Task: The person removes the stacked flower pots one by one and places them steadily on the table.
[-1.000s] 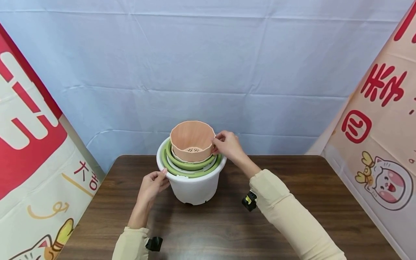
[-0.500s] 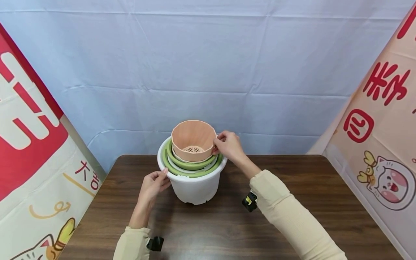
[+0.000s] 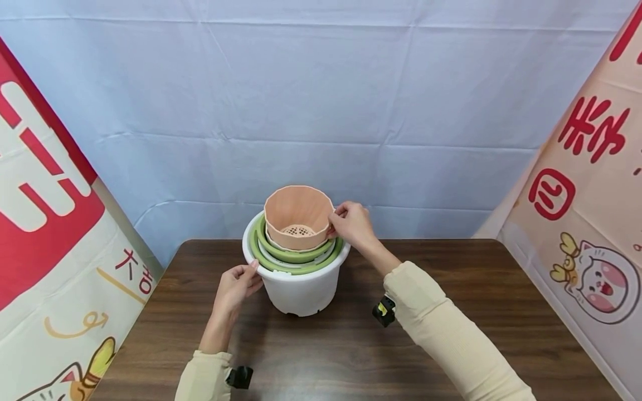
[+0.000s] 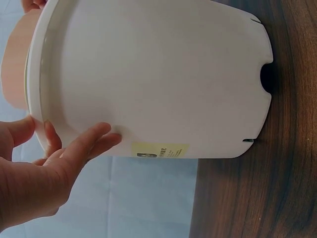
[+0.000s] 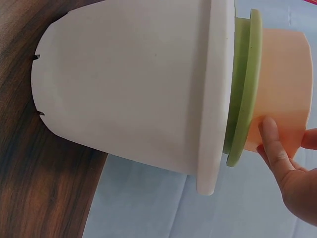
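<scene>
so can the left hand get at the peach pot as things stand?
Likely yes, once the left hand lets go of the white pot: the peach pot stands above the green rims, its left side uncovered.

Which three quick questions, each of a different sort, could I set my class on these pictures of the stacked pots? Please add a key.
1. True or false: the outer white pot is lying on its side.

2. Fill the gap: in the head view, the floor of the peach pot is pierced with small ____.

3. Multiple choice: what does the right grip hold?
A) the outer white pot
B) a green rim
C) the peach pot

Key:
1. False; it stands upright on the table.
2. holes
3. C
</scene>
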